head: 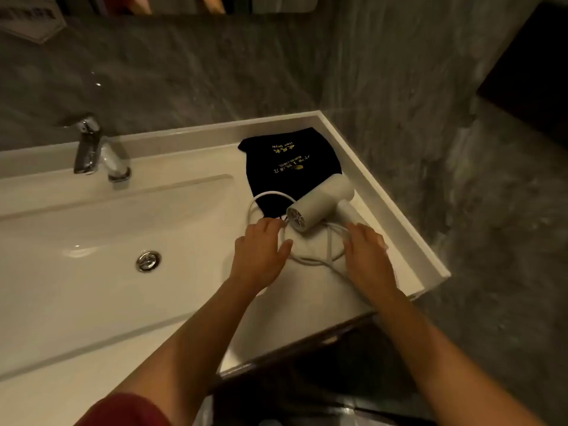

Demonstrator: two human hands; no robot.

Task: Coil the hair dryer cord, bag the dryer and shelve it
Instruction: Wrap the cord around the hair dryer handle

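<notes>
A white hair dryer (322,204) lies on its side on the white counter (310,302), right of the basin. Its white cord (319,262) sprawls in loose loops in front of it and over the edge of a flat black cloth bag (292,162) with gold lettering behind it. My left hand (261,253) rests over the cord's left loop, fingers spread, fingertips near the dryer's rear grille. My right hand (367,256) lies flat on the cord to the right, next to the dryer's handle. Neither hand clearly grips anything.
A white basin (92,259) with a chrome drain (148,260) and a chrome faucet (98,152) takes up the left. Grey marble walls rise behind and to the right of the counter's raised rim. A dark recess opens below the counter's front edge.
</notes>
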